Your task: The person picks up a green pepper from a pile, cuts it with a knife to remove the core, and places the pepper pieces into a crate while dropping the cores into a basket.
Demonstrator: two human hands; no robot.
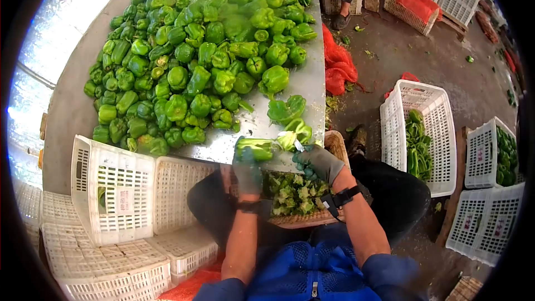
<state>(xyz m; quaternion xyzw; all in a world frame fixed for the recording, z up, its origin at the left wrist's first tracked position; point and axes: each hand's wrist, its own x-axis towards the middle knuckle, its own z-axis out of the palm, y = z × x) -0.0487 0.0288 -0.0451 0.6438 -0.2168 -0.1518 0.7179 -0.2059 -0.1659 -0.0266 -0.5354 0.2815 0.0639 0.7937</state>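
Within the fingers of the left hand [246, 174], curled and gloved, sits a green pepper [255, 149], at the near edge of the table [257, 116]. The right hand [319, 164] has its gloved fingers closed round what looks like a small blade [299, 146], beside a pale core [286, 140]. Beyond the fingers spreads a pepper heap [186, 72]; below them, a basket [298, 221] holds green scraps [295, 194].

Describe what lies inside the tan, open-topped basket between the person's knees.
The basket holds a heap of ragged, pale-green vegetable pieces. They cover its bottom, so anything beneath cannot be seen.
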